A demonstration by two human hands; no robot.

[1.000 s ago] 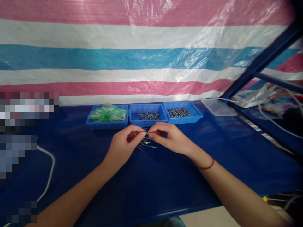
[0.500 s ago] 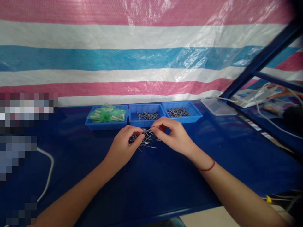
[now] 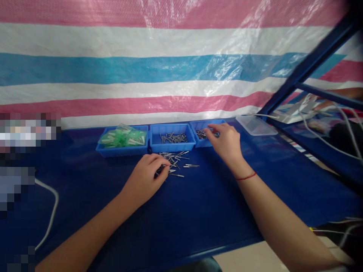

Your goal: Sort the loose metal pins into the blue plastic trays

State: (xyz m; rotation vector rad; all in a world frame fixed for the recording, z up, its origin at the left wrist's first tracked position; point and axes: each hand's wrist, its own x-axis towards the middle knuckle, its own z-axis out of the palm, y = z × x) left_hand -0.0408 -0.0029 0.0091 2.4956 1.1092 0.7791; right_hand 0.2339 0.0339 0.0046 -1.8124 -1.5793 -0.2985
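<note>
A loose pile of blind rivets [image 3: 173, 155] lies on the blue table. My left hand [image 3: 149, 172] is at the pile's left side, thumb and fingertips closed together. What they hold, if anything, is too small to tell. Over the right blue bin [image 3: 200, 142] is my right hand [image 3: 227, 141], its thumb and forefinger apart with nothing visible between them. Metal rivets [image 3: 202, 134] in that bin are partly hidden by the hand. More short metal pieces [image 3: 176, 138] lie in the middle blue bin [image 3: 172, 148].
The left blue bin [image 3: 121, 151] holds a green-tinted bag [image 3: 123, 136] of pale pieces. A clear plastic lid [image 3: 256, 125] lies beyond the right bin. A blue metal frame [image 3: 309, 64] rises at the right, with white cables [image 3: 320, 139]. Striped sheeting [image 3: 141, 70] hangs behind.
My right hand has moved from beside my left hand, away to the right and over the right bin, its fingers parting. My left hand has stayed by the pile.
</note>
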